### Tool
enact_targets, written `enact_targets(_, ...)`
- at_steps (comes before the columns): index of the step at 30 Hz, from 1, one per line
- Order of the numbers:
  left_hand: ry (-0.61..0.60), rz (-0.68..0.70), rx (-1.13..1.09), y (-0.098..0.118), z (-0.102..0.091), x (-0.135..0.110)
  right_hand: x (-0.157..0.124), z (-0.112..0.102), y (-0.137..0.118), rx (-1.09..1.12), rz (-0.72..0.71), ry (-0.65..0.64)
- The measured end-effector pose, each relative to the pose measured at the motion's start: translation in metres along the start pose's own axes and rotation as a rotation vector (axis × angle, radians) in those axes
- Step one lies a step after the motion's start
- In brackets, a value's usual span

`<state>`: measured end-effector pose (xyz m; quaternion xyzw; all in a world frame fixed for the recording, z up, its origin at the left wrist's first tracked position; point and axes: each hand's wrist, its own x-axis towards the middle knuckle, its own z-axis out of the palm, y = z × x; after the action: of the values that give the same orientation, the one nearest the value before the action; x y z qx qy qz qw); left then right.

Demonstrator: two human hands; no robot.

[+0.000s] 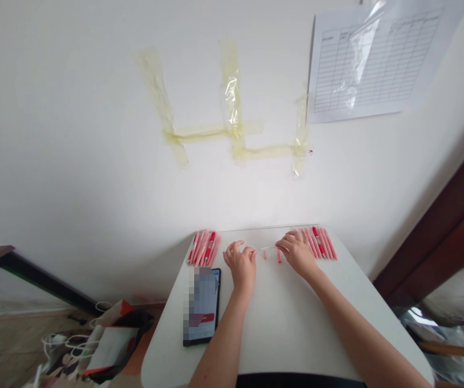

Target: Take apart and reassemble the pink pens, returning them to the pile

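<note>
1. A thin pale plastic rod (268, 248) is seen near the far edge of the white rounded table (280, 328), stretched between the two hands.
2. The right end of the rod is pinched by the right hand (296, 253); its thumb and forefinger are closed narrowly and the other fingers are spread over the table.
3. The left hand (241, 265) is held just beside the rod's left end with its fingers curled. Whether the rod is gripped there cannot be told.
4. Two small red pieces (279, 256) are laid on the table under the rod.
5. A bundle of pink and red pens (204, 248) is placed left of the left hand, and a second row of pink and red pens (321, 243) is touched by the right hand.
6. A dark flat phone (202, 307) is laid beside the left forearm.
</note>
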<state>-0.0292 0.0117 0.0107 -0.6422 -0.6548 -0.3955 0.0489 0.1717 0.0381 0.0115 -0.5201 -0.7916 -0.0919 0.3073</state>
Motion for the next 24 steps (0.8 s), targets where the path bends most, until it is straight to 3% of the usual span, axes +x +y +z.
enact_targets(24,-0.079,0.010,0.018,0.0022,-0.0026,-0.0008,-0.0018,-0.0025,-0.0034,0.064,-0.010,0.027)
